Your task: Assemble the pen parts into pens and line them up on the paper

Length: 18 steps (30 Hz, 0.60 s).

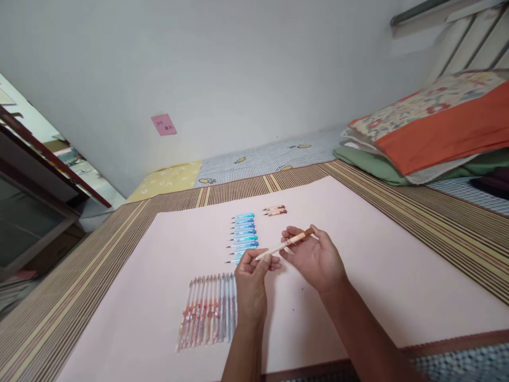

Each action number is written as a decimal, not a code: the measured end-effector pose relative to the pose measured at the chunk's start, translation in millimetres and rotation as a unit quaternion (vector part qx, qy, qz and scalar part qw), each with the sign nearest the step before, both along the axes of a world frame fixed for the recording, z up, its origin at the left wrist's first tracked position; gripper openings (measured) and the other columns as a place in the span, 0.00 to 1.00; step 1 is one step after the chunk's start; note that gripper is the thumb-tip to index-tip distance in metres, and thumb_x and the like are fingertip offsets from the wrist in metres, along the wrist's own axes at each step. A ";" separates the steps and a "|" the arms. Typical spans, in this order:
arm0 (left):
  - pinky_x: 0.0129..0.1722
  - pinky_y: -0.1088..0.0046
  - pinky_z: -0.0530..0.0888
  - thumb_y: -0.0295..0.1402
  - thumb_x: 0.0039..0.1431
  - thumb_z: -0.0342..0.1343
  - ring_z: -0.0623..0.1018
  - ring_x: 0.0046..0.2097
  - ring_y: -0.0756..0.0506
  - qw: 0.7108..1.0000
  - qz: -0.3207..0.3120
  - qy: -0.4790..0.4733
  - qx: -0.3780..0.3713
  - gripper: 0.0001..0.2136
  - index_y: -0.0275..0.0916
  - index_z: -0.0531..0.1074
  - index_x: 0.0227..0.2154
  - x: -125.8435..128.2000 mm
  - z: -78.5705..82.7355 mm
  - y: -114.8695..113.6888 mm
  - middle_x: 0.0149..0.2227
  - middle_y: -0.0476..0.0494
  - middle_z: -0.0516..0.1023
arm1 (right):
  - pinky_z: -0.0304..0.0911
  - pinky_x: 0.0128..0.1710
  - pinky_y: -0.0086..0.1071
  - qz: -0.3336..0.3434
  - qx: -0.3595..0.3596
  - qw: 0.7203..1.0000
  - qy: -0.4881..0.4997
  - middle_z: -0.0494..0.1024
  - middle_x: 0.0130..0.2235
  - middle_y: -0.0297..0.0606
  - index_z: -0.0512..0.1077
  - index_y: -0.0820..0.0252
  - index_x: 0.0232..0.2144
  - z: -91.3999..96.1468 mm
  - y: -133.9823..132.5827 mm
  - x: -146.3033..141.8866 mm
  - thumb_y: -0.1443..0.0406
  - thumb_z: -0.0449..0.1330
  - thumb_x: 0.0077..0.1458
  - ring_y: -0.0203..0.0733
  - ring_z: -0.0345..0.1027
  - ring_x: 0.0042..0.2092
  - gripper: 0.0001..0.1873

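Left of your left wrist, the clear pens (203, 305) look done, ranged side by side, though your arm may hide some. Your left hand (254, 269) pinches the pale end of a pen (283, 246); your right hand (323, 261) is mostly open, thumb at its brown end, fingers loosely curled. Just beyond your left hand, the blue pens (248, 232) seem settled too, in a stack of rows. Farther off, ahead between your hands, lie two brown pens (277, 213); the held one, seemingly their match, is not yet down.

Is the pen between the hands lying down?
No, the pen is held up: its pale end is in the left hand, its brown end at the right hand.
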<state>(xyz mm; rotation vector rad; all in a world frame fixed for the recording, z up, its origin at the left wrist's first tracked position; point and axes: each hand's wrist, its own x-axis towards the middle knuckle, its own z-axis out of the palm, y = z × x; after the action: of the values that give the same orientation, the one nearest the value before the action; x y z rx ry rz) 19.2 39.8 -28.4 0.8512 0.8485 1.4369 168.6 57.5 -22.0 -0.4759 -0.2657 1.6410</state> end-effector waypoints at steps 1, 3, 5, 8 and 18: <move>0.36 0.73 0.73 0.36 0.50 0.69 0.79 0.29 0.49 1.000 0.002 -0.002 0.002 0.12 0.36 0.74 0.33 -0.9 0.4 -0.3 0.27 0.45 0.82 | 0.67 0.42 0.41 0.012 0.004 1.000 0.005 0.80 0.36 0.42 0.79 0.59 0.32 1.1 -1.1 -2.6 0.52 0.60 0.55 0.46 0.70 0.41 0.17; 0.37 0.73 0.73 0.36 0.51 0.69 0.79 0.29 0.49 1.000 0.006 -0.003 0.003 0.12 0.36 0.73 0.33 -2.3 0.9 -0.6 0.28 0.45 0.82 | 0.67 0.41 0.41 0.021 0.017 1.000 0.005 0.79 0.35 0.41 0.79 0.58 0.32 1.7 -2.3 -6.1 0.52 0.59 0.56 0.46 0.70 0.40 0.17; 0.37 0.72 0.73 0.36 0.51 0.69 0.79 0.29 0.48 1.000 0.007 -0.002 -0.001 0.12 0.36 0.73 0.32 -2.3 1.2 -0.6 0.27 0.45 0.82 | 0.67 0.39 0.40 0.018 0.026 1.000 0.001 0.78 0.33 0.40 0.78 0.58 0.31 1.2 -2.4 -7.5 0.52 0.58 0.56 0.46 0.70 0.40 0.17; 0.36 0.72 0.73 0.37 0.50 0.69 0.79 0.28 0.48 1.000 0.006 -0.009 -0.004 0.13 0.36 0.73 0.32 -0.4 1.1 0.1 0.27 0.45 0.82 | 0.66 0.39 0.39 0.012 0.032 0.999 -0.001 0.78 0.33 0.40 0.79 0.58 0.31 1.3 -2.5 -7.6 0.51 0.58 0.56 0.46 0.69 0.39 0.19; 0.36 0.72 0.74 0.37 0.49 0.70 0.79 0.29 0.49 1.000 0.003 -0.012 0.009 0.13 0.36 0.74 0.31 1.5 4.0 -0.3 0.27 0.45 0.82 | 0.65 0.43 0.42 0.018 0.063 0.997 -0.039 0.78 0.35 0.43 0.80 0.56 0.33 -0.2 -3.2 -7.0 0.40 0.55 0.55 0.50 0.69 0.43 0.29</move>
<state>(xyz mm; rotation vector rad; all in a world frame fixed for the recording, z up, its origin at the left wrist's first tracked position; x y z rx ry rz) 20.7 39.5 -24.3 0.8436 0.8216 1.4587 161.6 54.2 -22.2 -0.4413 -0.4354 1.6322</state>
